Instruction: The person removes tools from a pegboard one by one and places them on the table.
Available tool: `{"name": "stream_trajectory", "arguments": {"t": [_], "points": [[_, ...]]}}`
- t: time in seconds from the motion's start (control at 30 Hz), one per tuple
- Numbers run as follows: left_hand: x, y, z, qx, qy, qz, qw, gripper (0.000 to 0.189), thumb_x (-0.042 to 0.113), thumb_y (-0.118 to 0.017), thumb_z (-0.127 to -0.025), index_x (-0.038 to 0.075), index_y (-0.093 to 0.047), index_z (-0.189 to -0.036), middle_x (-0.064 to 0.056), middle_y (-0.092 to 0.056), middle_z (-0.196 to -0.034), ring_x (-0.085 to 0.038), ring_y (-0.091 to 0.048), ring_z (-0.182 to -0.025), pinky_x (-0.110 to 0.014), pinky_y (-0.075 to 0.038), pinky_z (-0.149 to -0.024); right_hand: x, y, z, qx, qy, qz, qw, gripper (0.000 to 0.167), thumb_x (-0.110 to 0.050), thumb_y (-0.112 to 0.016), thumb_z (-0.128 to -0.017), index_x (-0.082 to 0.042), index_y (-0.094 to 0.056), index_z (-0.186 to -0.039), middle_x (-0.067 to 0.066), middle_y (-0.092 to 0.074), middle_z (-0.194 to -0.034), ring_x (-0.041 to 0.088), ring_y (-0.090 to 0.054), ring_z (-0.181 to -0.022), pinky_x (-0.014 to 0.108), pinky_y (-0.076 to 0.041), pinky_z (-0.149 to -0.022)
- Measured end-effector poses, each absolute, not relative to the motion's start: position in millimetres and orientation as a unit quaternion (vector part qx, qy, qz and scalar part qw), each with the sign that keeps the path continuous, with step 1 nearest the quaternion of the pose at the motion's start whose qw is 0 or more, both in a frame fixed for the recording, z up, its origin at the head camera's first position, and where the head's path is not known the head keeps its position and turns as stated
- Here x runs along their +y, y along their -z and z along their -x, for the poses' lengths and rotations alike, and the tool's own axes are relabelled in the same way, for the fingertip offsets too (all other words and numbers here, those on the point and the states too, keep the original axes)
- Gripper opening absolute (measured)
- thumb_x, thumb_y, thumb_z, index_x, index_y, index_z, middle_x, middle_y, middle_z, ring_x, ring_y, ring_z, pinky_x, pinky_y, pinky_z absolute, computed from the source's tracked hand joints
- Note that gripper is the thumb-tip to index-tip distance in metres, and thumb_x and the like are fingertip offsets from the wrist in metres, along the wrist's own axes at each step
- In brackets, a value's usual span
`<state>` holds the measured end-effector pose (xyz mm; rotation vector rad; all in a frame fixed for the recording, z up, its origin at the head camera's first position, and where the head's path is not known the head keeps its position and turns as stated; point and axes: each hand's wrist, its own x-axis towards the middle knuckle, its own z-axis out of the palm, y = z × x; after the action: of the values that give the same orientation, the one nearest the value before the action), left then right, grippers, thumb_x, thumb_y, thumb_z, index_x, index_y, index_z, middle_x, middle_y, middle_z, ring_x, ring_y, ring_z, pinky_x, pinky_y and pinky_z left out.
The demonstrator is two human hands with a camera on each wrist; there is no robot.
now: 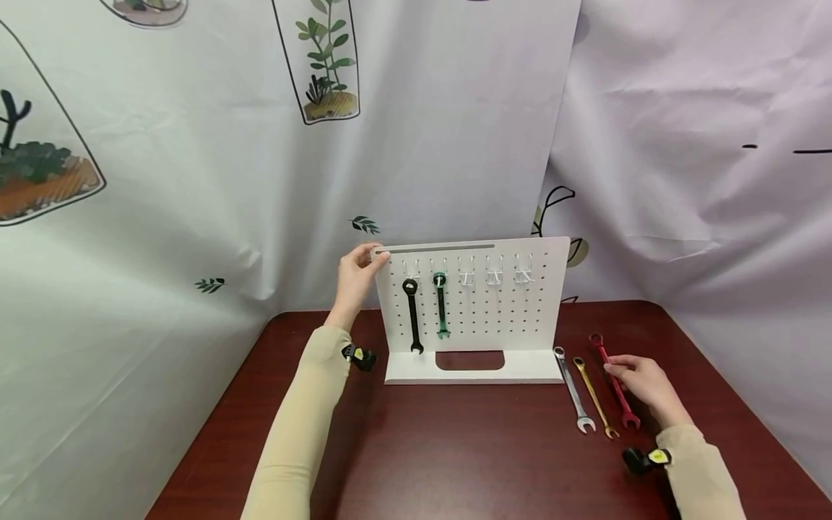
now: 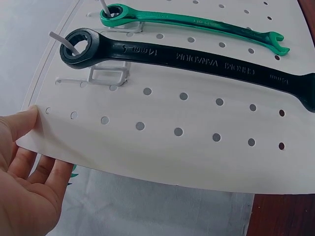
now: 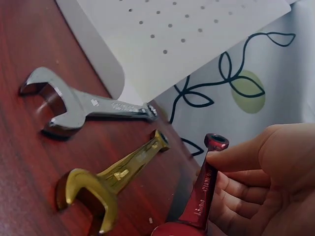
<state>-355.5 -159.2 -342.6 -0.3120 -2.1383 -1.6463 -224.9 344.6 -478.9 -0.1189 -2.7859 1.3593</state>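
Observation:
A white pegboard stand (image 1: 481, 318) stands upright on the table. My left hand (image 1: 357, 273) grips its upper left corner, the thumb (image 2: 22, 123) on the front and the fingers behind. From the board's hooks hang a black combination wrench (image 1: 413, 315) and a green combination wrench (image 1: 441, 307), ring ends up. At the right, my right hand (image 1: 643, 383) pinches a red combination wrench (image 3: 201, 196) near its ring end. The thumb lies on its face. To the left of the red one lie a gold wrench (image 1: 594, 396) and a silver wrench (image 1: 574, 390).
Several white hooks (image 1: 495, 275) on the board's right part hold nothing. The dark red table (image 1: 494, 448) reaches back to a white patterned cloth (image 1: 455, 144). The silver wrench's ring end is close to the stand's right base corner.

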Motion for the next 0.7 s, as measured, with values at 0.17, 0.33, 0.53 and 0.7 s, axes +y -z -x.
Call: {"name": "stream_trajectory", "arguments": {"t": [0.17,0.33,0.53,0.7], "points": [[-159.2,343.4,357.1,-0.768,0.592,0.114,0.215,0.035,0.033,-0.076,-0.092,0.009,-0.072,-0.118,-0.009,-0.072,-0.104,-0.017,-0.063,-0.087,-0.031,-0.044,-0.073,345.7,482.1,229.1,-0.906,-0.422,0.035,0.006,0.045,-0.02,-0.059,-0.102,0.02,-0.057,-0.122,0.023,-0.067,-0.1,0.018,-0.06,-0.078,0.031,-0.05,-0.065],[-158.5,342.8,357.5,-0.766,0.594,0.115,0.216,0.034,0.031,-0.076,-0.093,0.008,-0.071,-0.118,-0.009,-0.072,-0.103,-0.015,-0.062,-0.086,-0.029,-0.044,-0.072,347.0,485.0,230.6,-0.91,-0.414,0.036,-0.005,0.044,-0.02,-0.058,-0.103,0.02,-0.056,-0.123,0.024,-0.066,-0.103,0.019,-0.058,-0.079,0.032,-0.048,-0.066],[-158.0,342.5,357.6,-0.764,0.597,0.119,0.215,0.034,0.031,-0.076,-0.093,0.008,-0.072,-0.117,-0.008,-0.072,-0.102,-0.016,-0.062,-0.085,-0.029,-0.044,-0.071,346.2,486.7,231.0,-0.918,-0.395,0.036,-0.009,0.044,-0.021,-0.058,-0.103,0.018,-0.058,-0.122,0.036,-0.059,-0.117,0.034,-0.058,-0.093,0.038,-0.048,-0.074],[-158.6,342.9,355.6,-0.766,0.595,0.116,0.214,0.033,0.031,-0.075,-0.093,0.009,-0.071,-0.117,-0.009,-0.071,-0.103,-0.017,-0.061,-0.087,-0.031,-0.045,-0.074,342.5,487.5,230.1,-0.921,-0.388,0.035,-0.013,0.043,-0.02,-0.056,-0.102,0.018,-0.058,-0.123,0.038,-0.056,-0.123,0.046,-0.057,-0.105,0.052,-0.048,-0.085]]}}
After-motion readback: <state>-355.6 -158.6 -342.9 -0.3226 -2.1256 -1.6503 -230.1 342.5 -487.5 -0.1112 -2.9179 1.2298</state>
